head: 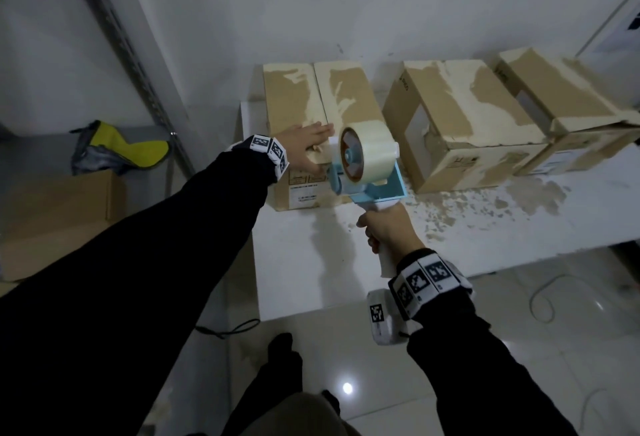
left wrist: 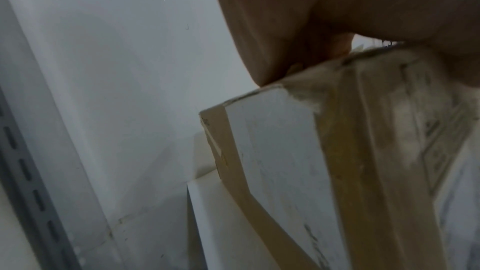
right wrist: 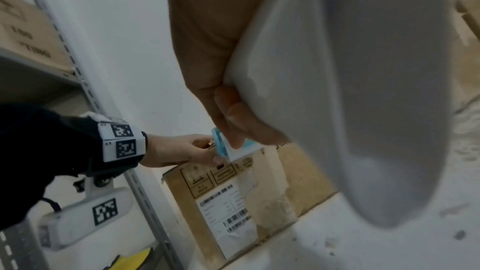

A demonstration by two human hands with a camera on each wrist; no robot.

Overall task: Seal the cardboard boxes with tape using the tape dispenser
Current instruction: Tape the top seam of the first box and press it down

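Three worn cardboard boxes stand in a row on the white table (head: 346,262): the left box (head: 304,103), the middle box (head: 460,124) and the right box (head: 561,100). My left hand (head: 306,146) lies flat with straight fingers on the near top edge of the left box (left wrist: 363,151), palm (left wrist: 337,7) down. My right hand (head: 388,231) grips the white handle (right wrist: 363,89) of the blue tape dispenser (head: 367,190). Its roll of clear tape (head: 367,155) sits at the left box's near top edge, right beside my left fingertips. The dispenser's front (right wrist: 221,145) is next to my left hand (right wrist: 182,149).
Torn paper scraps (head: 519,200) litter the table by the middle box. A metal shelf upright (head: 138,65) stands at the left, with a plain cardboard box (head: 59,214) and a yellow-and-grey bag (head: 121,148) behind it. A cable (head: 543,300) lies on the tiled floor.
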